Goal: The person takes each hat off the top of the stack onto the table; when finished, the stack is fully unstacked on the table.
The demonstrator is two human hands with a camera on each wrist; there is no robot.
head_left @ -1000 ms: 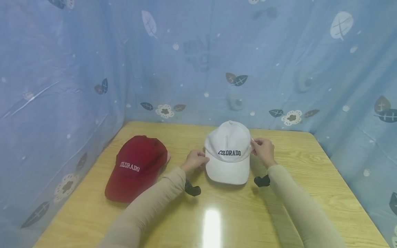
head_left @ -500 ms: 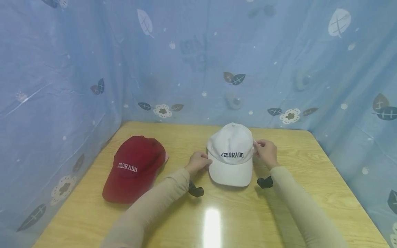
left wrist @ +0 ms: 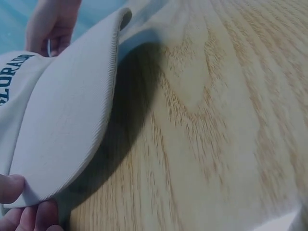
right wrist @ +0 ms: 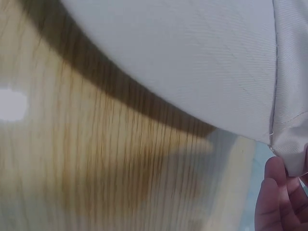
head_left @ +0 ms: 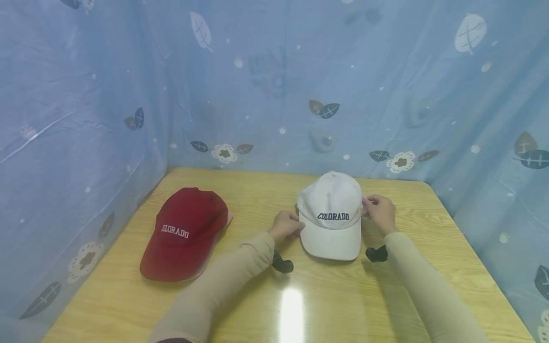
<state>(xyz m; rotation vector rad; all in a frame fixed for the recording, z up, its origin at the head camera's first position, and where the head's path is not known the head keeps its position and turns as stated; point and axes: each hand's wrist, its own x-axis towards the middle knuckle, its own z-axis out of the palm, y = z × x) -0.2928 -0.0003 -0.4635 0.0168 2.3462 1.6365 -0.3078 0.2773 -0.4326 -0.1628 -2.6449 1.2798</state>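
Observation:
A white baseball cap with dark COLORADO lettering faces forward on the wooden table, right of its middle. My left hand pinches the left edge of its brim; in the left wrist view the thumb lies on top and the fingers curl beneath. On the other side my right hand pinches the lower edge of the crown, with fingers curled at that edge in the right wrist view. Farther left rests a red baseball cap with white COLORADO lettering, apart from both hands.
The wooden table carries a bright light reflection near its front. Blue patterned curtain hangs behind it and along both sides. Small black pieces show at both wrists.
Both hands have shifted to the right together with the white cap, away from the red cap. Their grip looks the same; the red cap stays in its place.

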